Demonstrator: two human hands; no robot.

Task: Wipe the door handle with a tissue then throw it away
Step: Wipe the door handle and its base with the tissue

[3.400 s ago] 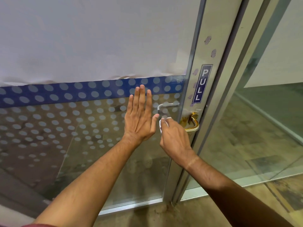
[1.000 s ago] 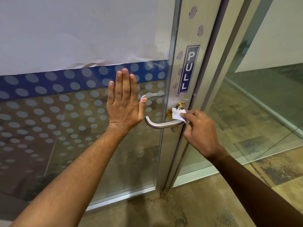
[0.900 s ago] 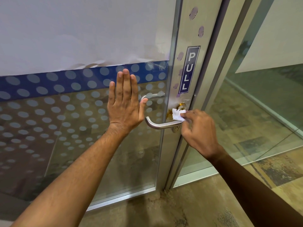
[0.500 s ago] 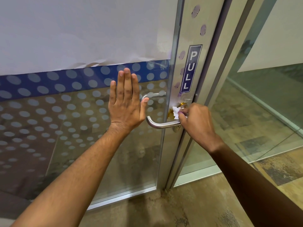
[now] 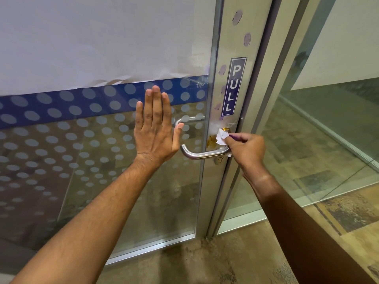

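A steel lever door handle (image 5: 200,154) juts left from the aluminium door stile, with a brass fitting (image 5: 225,130) just above its root. My right hand (image 5: 247,150) pinches a small crumpled white tissue (image 5: 222,137) and presses it against the stile at the brass fitting, above the lever's base. A scrap of tissue shows below the fingers by the lever. My left hand (image 5: 155,128) lies flat on the glass door (image 5: 82,150) left of the handle, fingers straight and pointing up, holding nothing.
A blue PULL sticker (image 5: 233,87) runs down the stile above the handle. White paper covers the door's upper glass over a blue dotted band. A fixed glass panel (image 5: 320,130) stands to the right. Brown speckled floor (image 5: 205,263) lies below.
My right hand has carried the tissue from the lever's grip to its root, then up onto the brass fitting above it. My left hand has stayed flat on the glass.
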